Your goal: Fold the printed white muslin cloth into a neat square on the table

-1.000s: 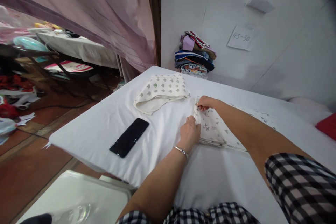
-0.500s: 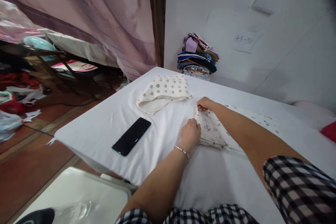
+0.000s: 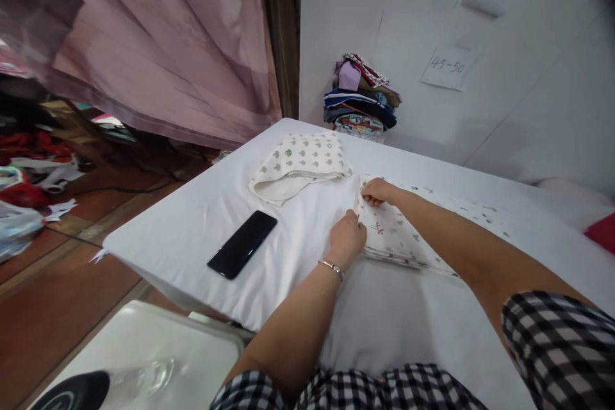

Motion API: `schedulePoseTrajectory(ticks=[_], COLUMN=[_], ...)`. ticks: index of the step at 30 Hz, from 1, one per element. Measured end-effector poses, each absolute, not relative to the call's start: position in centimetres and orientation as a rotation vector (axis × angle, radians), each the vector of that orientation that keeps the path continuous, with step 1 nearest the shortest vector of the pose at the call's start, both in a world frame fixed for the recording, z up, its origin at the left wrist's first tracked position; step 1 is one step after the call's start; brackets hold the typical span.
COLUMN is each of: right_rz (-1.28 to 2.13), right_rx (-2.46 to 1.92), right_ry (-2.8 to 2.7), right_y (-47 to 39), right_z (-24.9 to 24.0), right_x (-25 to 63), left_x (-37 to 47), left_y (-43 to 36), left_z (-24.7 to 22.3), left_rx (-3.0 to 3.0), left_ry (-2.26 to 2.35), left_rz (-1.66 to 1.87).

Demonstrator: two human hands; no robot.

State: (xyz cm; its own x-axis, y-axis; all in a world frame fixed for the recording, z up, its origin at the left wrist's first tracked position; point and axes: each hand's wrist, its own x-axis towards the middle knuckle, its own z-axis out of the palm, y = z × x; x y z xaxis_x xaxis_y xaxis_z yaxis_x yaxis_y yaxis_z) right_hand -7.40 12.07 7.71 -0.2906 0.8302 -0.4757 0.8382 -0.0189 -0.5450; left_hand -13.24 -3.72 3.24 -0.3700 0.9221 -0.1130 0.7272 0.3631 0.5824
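Pinching patterned cloth (image 3: 396, 237) with right fingers (image 3: 371, 197), left fingers (image 3: 353, 220) at its edge, grip unclear, bare tablecloth (image 3: 298, 237) alongside

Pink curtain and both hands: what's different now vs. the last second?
The pink curtain has dropped lower on the left, now hiding the draped table behind it. No visible grip change: right hand and left hand stay at the left edge of the printed cloth. Phone and clothes pile unmoved.
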Motion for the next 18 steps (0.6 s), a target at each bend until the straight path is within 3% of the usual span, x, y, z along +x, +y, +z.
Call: schedulePoseTrajectory(ticks=[18], right_rz=[-1.005], right_rx=[1.778], right_ry=[2.215], right_y=[12.7], right_z=[6.0], right_x=[-7.4], left_x=[-12.8], left_y=[-3.8], left_z=[2.8], left_rx=[1.506], left_ry=[2.170], left_rz=[0.721])
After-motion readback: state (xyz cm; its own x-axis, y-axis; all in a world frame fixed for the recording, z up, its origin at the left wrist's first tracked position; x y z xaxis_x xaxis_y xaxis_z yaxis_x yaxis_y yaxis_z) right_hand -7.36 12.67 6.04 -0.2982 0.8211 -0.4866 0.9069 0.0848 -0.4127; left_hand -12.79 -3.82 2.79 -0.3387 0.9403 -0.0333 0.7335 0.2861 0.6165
